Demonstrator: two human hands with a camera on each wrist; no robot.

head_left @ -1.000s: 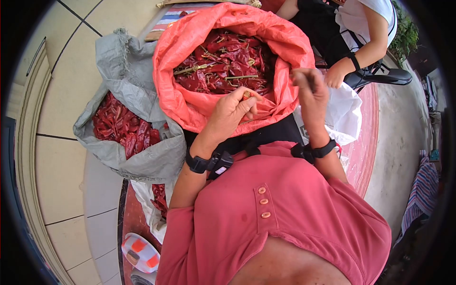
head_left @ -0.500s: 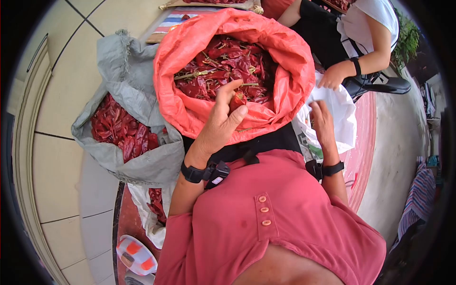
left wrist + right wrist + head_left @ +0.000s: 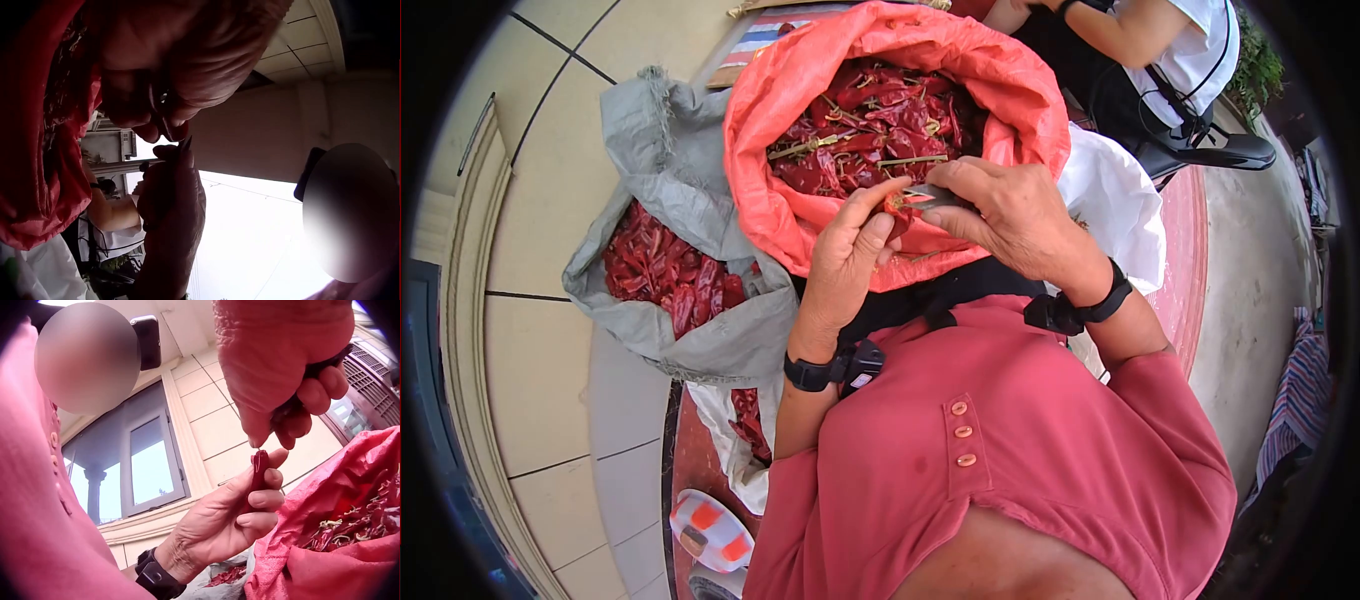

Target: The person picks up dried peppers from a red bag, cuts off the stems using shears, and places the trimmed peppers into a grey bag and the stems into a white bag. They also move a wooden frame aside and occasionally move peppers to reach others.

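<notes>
In the head view my left hand (image 3: 845,250) pinches a dried red chili pepper (image 3: 897,208) above the near rim of the red sack (image 3: 760,200). In the right wrist view the pepper (image 3: 257,481) stands upright between the thumb and curled fingers, stem end up. My right hand (image 3: 1020,215) grips a small knife (image 3: 935,197) with a grey blade and dark handle. Its blade and thumb are right at the pepper's stem end. Most of the handle is hidden in the fist. Dried chilies (image 3: 870,130), some with stems, fill the red sack.
At the left stands a grey sack (image 3: 750,320) of red chilies. Beside my right forearm lies a white bag (image 3: 1125,215). Another person (image 3: 1155,40) sits at the back right. A white and orange container (image 3: 710,530) is at the lower left.
My right hand has come from the white bag up and left to the pepper in my left hand. The other person's hand has drawn back from the white bag.
</notes>
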